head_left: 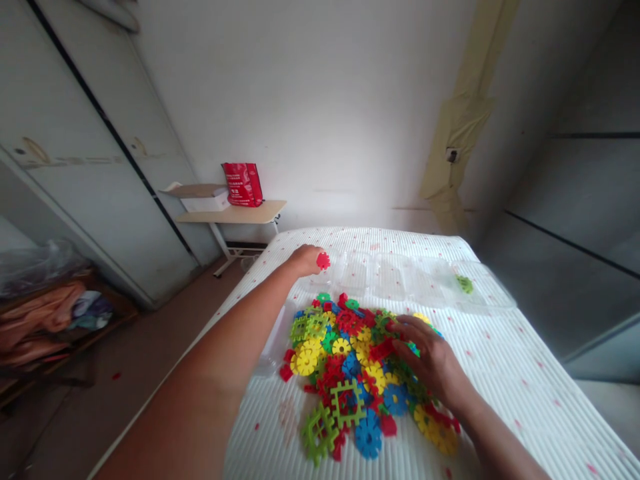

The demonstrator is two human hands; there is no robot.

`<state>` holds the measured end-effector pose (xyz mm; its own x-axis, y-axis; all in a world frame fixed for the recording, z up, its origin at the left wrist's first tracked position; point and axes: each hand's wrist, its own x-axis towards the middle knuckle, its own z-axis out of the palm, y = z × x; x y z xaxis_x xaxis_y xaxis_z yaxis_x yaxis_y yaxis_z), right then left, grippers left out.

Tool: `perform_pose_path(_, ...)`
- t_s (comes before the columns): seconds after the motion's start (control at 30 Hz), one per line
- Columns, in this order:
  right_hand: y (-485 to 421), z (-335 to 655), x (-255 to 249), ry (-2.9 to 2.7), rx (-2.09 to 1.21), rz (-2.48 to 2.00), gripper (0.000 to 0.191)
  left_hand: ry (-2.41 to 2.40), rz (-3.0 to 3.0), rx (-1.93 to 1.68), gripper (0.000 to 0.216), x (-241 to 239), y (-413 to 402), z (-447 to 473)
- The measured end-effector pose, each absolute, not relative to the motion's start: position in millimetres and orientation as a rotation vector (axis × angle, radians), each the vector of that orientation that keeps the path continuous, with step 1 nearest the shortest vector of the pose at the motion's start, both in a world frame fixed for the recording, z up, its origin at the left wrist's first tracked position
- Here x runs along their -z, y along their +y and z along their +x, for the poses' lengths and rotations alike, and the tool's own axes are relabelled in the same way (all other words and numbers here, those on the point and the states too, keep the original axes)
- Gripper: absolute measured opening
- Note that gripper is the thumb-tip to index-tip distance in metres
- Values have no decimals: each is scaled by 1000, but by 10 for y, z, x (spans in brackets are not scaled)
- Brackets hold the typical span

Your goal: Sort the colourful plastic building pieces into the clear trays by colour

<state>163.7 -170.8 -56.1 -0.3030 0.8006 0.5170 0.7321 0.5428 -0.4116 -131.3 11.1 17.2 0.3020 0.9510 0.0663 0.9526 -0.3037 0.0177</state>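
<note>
My left hand (pixel 304 261) is stretched forward with its fingers closed on a red notched plastic disc (pixel 323 261). It holds the disc over the left end of a clear plastic tray (pixel 389 275) with several compartments. Nearer me spreads a pile of interlocking plastic pieces (pixel 341 347) in red, yellow, blue and green. My right hand (pixel 425 350) rests at the pile's right side, thumb and fingers apart, beside a red block (pixel 382 349). Some of its fingertips are hidden among the pieces. A green piece (pixel 464 285) lies in the tray's far right compartment.
A second clear container (pixel 273 343) stands left of the pile, partly behind my left forearm. Everything sits on a white ribbed cover (pixel 500 373). Beyond it, a small side table (pixel 250 212) bears a red bag (pixel 243 185) and a white box (pixel 205 200).
</note>
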Motion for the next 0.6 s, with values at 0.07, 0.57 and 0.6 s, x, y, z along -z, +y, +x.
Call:
perform_pose_path(0.07,-1705,1638,575,-2074,-120,-1237,27,-1818,-2514,9,58,-59,242,-1253)
perform_pose_path(0.57,-1766,1607,506,-2110,-108,-1221,24,-1688,-2499,-260,37,322,577,-1129)
perform_pose_path(0.6,-1771,1608,510,-2112,-113,-1219,24,-1677,-2492,-263,33,324,572,-1125)
